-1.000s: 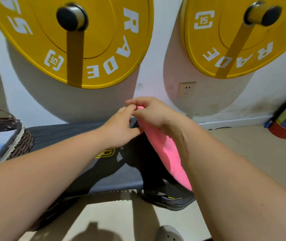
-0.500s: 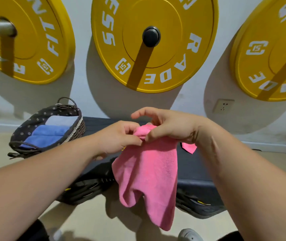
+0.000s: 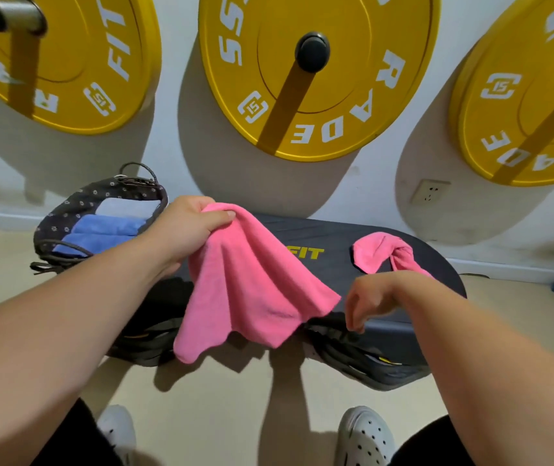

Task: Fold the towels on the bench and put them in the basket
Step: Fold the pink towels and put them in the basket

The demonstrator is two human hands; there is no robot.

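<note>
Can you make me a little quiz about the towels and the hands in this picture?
1. True or false: the left hand grips the hanging pink towel.
2. The folded towels in the basket are: A blue, B green, C red.
3. How many towels lie on the bench with no hand touching them?

Key: 1 true. 2 A. 3 one, the crumpled pink towel.

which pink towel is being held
The spread-out pink towel, gripped by the left hand; the other pink towel lies crumpled on the bench.
</note>
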